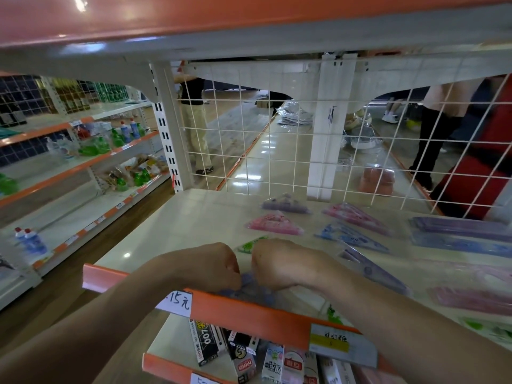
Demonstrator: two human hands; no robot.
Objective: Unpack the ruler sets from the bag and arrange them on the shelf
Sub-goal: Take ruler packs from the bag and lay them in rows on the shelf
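Pinching, in the curled fingers (tips hidden) of left hand [212, 263] and right hand [282, 264], a crinkly clear-wrapped blue ruler set [248, 291] at the glossy cream shelf's [180, 231] orange front lip, with a flat triangular pink set [273, 224] and purple set [285, 205] lying farther back.

Person, two arms. Left forearm [110, 314]: bare up to the lower left frame edge; left grip [206, 261]: bare. Right forearm [401, 309]: bare to the lower right edge; right grip [281, 264]: bare.

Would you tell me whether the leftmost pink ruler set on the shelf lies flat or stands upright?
Flat: the pink ruler set lies with its broad triangular face up on the shelf, leaning on nothing.
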